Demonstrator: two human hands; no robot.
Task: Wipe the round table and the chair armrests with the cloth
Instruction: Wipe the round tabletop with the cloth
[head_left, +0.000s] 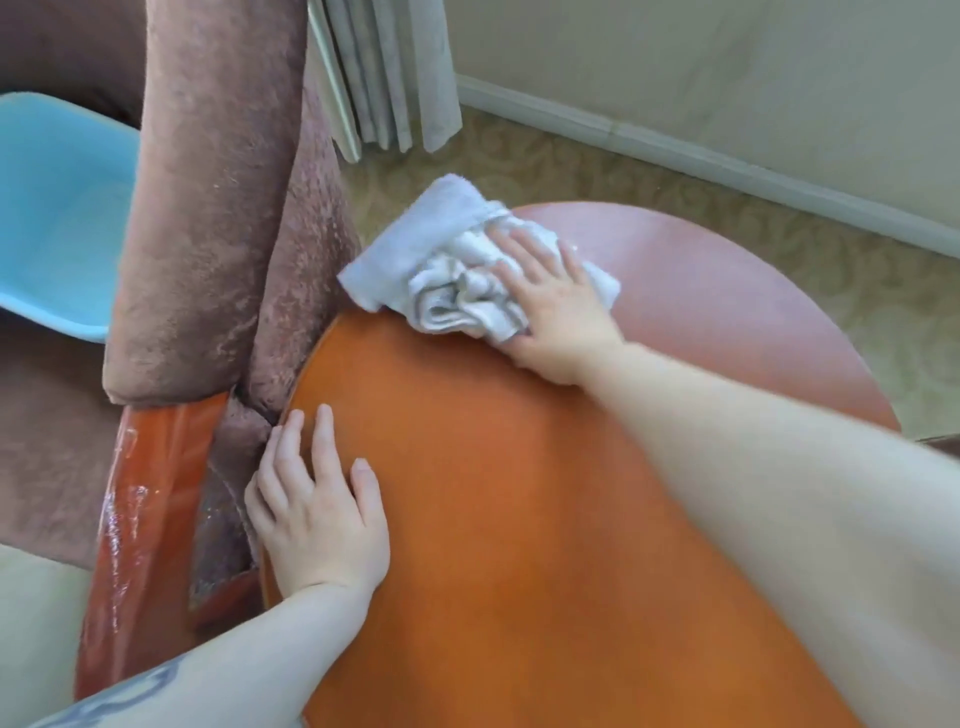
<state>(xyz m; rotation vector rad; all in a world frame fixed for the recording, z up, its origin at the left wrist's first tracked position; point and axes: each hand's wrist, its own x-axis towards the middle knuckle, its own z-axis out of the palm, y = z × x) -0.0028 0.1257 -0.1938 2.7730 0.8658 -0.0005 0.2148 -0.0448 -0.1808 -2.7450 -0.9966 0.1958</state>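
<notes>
Right hand flat, fingers spread, palm pressing the white terry cloth down; not clenched, more a pinning hold than a grasp. Cloth sits bunched at the far-left rim of the round table, one folded corner overhanging the edge toward the chair. Its long axis runs roughly left to right across the rim, hand on the right-hand end.

Left hand empty, open, laid flat on the near-left edge of the tabletop, fingers pointing away; looks like a brace.

Tabletop: orange-brown wood, bare. Far half reads paler, glare or damp, cannot tell which.

Chair stands hard against the table's left edge. Pink velvet upholstered arm rises just beside the cloth; lower down, a glossy wooden armrest in clear wrap, just left of the left hand.

Further out: blue plastic basin on the chair seat, curtain, patterned carpet, white baseboard.

Judgement: table wipe under way; armrests probably not yet done. Cloth lies nearer the chair arm than the table's centre, so the right hand, already on it, is the one placed to sweep either way.
</notes>
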